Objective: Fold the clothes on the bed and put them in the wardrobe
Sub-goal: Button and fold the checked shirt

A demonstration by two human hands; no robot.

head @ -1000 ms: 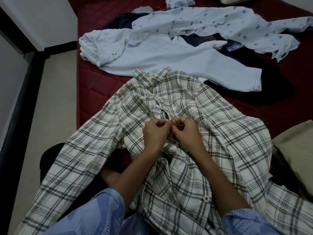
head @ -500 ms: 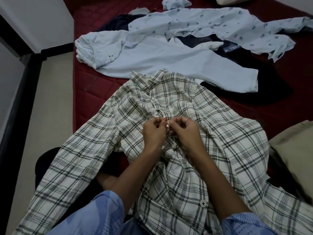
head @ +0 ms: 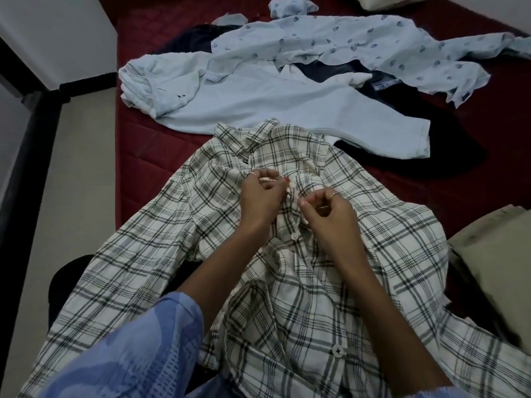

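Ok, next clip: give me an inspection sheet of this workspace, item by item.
Surface: dark red bed, mostly covered with clothes.
Job's things: plaid shirt spread front-up, unfolded; pale blue top, patterned blue shirt and dark garment heaped beyond it.
Clutter: beige cushion at the right edge.
Hands: left hand and right hand both pinch the plaid shirt's front, near a button.
Cables: nothing seen.
Surroundings: pale floor left of the bed, white wall with dark skirting.

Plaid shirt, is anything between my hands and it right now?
No. The left hand and the right hand already pinch the plaid shirt at its button placket, with nothing visible between them and the cloth.
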